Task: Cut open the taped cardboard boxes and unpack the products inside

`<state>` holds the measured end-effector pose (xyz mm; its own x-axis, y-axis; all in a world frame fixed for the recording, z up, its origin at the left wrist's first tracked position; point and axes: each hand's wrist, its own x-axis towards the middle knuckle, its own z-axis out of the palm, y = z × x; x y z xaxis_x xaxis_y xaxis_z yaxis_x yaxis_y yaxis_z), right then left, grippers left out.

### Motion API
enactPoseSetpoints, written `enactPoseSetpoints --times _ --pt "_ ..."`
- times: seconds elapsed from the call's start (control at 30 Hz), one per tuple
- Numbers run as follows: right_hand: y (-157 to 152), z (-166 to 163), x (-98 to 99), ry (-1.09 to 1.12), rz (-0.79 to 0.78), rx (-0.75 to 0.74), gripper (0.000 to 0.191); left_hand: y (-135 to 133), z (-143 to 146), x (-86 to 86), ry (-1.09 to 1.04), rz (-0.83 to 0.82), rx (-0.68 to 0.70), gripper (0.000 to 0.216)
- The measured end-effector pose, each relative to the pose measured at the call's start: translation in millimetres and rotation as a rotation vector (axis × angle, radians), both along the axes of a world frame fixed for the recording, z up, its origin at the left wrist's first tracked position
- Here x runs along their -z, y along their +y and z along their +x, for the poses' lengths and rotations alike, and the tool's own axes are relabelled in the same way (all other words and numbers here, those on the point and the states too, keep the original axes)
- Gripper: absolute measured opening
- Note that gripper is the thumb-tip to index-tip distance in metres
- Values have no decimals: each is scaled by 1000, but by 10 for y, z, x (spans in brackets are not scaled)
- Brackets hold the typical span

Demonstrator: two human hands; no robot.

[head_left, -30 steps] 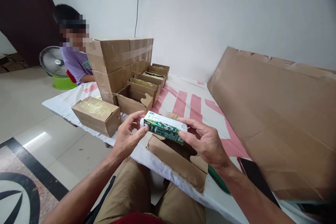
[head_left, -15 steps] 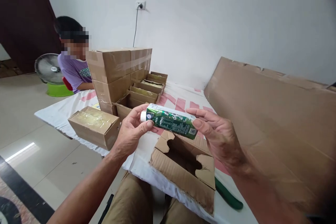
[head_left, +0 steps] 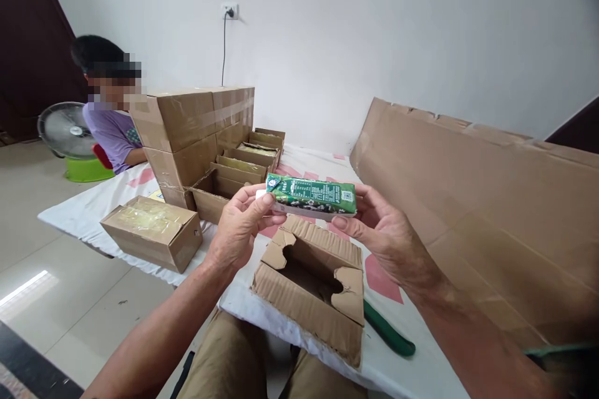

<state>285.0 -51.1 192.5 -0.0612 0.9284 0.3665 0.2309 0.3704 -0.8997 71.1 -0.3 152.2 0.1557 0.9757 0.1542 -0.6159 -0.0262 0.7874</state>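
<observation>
A green printed drink carton (head_left: 311,195) with a white cap lies sideways between my two hands, above the table. My left hand (head_left: 243,221) grips its capped end, thumb in front and fingers behind. At the carton's flat bottom end, my right hand (head_left: 381,224) is closed round it, thumb along the lower edge. Directly below stands an open cardboard box (head_left: 309,318) with its flaps folded out and a dark inside. Beside that box, on the right, a green curved handle (head_left: 390,330) rests on the cloth; the rest of that tool is hidden.
A taped box (head_left: 152,230) stands at the table's left edge. Behind it rise stacked sealed boxes (head_left: 187,118) and a row of open boxes (head_left: 234,177). Large cardboard (head_left: 468,199) leans at the right. A person in a purple shirt (head_left: 110,137) sits by a fan (head_left: 65,131).
The carton has been rolled in my hands, so the green text side now faces upward and a pale side shows below. My right thumb has moved to its lower edge. The view has shifted slightly right.
</observation>
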Motion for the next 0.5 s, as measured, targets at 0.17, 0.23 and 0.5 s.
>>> enactPoseSetpoints --times 0.17,0.23,0.5 --pt "50 66 -22 -203 80 79 54 -4 -38 -69 7 50 -66 54" --pt "72 31 -3 -377 148 137 53 -21 -106 12 25 51 -105 54" --pt "606 -860 286 -1277 -73 -98 42 -83 -516 1037 -41 -279 -407 57"
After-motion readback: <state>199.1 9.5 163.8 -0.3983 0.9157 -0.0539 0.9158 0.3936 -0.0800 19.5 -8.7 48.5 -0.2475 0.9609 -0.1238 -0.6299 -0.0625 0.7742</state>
